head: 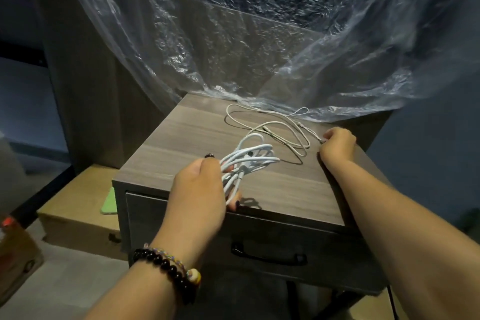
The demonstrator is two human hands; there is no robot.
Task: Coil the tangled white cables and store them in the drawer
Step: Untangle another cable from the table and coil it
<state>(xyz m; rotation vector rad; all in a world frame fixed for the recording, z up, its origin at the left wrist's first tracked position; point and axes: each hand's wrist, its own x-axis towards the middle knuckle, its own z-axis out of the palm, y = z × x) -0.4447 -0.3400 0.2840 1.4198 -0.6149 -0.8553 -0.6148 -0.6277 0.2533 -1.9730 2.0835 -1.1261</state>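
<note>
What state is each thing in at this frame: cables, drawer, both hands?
Coiled white cable: bundled in loops, gripped by the left hand.
Loose white cable: uncoiled, sprawled on the cabinet top.
Right hand: pinching the loose cable's end.
Drawer: closed, handle untouched.

The room is dim and the picture looks bluish and a bit grainy. Soft light falls from above onto the wooden top (197, 135), the brightest flat part. The plastic sheet (233, 34) has shiny white glints on its wrinkles. A small dark shadow lies under the cable bundle (246, 161) (near the front edge). The corners are dark and fuzzy. Straight lines bend near the edges. The arms at the bottom look stretched and soft.
</note>
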